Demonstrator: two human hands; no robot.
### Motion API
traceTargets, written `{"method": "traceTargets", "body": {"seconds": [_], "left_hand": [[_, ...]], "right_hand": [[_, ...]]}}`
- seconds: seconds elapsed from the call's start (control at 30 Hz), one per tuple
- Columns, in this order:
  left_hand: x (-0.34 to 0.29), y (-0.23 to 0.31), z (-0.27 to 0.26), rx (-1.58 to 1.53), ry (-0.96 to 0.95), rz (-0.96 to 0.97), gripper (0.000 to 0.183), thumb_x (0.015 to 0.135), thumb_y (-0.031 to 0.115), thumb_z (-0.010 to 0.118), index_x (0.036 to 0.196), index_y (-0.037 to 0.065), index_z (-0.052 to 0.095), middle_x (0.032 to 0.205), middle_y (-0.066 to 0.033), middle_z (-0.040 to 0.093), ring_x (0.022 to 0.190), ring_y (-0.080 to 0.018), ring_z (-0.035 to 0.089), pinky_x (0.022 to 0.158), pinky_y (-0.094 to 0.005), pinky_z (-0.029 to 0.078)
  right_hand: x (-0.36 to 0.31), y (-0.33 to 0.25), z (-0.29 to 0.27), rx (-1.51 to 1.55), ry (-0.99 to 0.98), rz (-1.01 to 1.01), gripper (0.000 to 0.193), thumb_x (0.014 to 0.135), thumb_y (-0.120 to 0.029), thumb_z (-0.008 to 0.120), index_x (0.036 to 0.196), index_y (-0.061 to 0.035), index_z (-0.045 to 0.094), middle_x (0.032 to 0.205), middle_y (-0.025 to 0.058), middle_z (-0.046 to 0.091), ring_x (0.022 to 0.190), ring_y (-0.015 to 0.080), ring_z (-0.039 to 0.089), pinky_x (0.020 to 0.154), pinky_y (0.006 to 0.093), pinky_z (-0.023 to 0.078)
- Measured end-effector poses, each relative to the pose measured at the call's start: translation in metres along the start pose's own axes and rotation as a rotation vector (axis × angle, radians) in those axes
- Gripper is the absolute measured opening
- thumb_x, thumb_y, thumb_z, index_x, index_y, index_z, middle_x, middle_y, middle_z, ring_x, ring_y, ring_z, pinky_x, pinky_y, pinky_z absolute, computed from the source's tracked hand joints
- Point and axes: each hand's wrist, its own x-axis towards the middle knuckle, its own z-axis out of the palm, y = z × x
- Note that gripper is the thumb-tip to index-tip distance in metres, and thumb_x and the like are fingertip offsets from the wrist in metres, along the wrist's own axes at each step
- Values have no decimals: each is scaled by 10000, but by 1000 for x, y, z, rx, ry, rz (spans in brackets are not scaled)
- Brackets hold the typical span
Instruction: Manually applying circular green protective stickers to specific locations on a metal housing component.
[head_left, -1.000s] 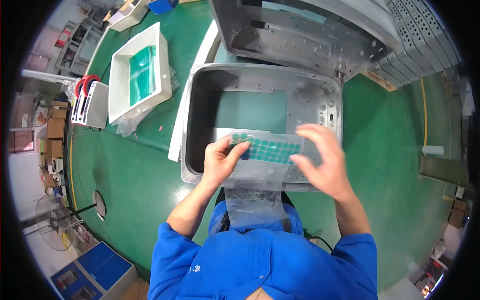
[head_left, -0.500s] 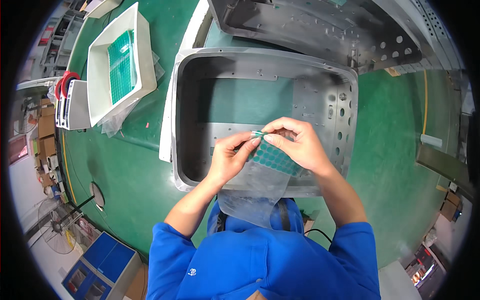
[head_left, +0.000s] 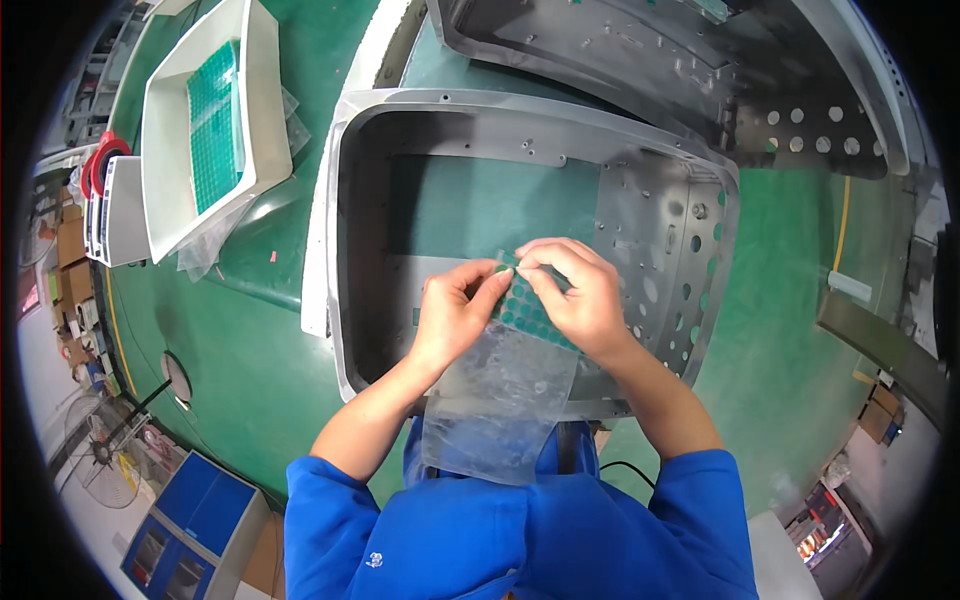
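Observation:
My left hand [head_left: 455,308] is closed, with thumb and index finger pinching the top left corner of a sheet of round green stickers [head_left: 528,312]. My right hand [head_left: 582,298] is closed in a pinch at the same corner, its fingertips almost touching the left ones. What the right fingertips hold is too small to make out. Below the stickers hangs a cloudy clear plastic sheet [head_left: 498,400], reaching down over the near rim toward my lap. Both hands are above an open grey metal housing [head_left: 334,230] with holes in its right wall.
A white tray [head_left: 262,110] with green sheets stands at the left, beside white bins [head_left: 125,215] and red tape rolls [head_left: 103,163]. Another metal housing part [head_left: 640,50] is at the back. A fan [head_left: 100,455] and a blue cabinet [head_left: 205,500] stand lower left.
The view has shifted slightly. My right hand has turned and its fingertips have moved a little left along the sheet's top edge. The plastic sheet hangs flatter and more spread out.

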Motion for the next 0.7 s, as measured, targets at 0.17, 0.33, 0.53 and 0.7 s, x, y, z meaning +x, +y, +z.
{"method": "traceTargets", "body": {"seconds": [0.17,0.33,0.53,0.7], "left_hand": [[8,-15,-1,-33,48,-144,164,791,143,597,785,-20,606,537,27,491,491,-20,396,432,-197,318],[5,-17,1,66,-25,-164,181,790,155,593,786,-26,600,539,28,482,509,-30,396,460,-210,334],[7,-15,3,-3,-29,-207,176,791,153,590,806,-22,603,543,28,479,520,-31,398,468,-210,337],[10,-20,3,-41,-36,-215,186,791,185,610,826,3,618,575,34,529,502,-16,429,444,-181,343]], "right_hand": [[47,67,11,320,84,304,38,754,-18,564,791,-21,562,803,54,596,714,123,554,655,251,437],[89,127,14,-84,79,318,51,746,-84,579,796,-76,583,788,49,564,710,172,560,658,289,438],[99,129,17,-272,-3,396,57,754,-130,577,807,-116,593,844,30,563,787,184,558,691,312,431],[101,124,18,-328,-10,434,59,755,-142,576,806,-120,597,876,33,580,814,189,565,698,314,431]]}}
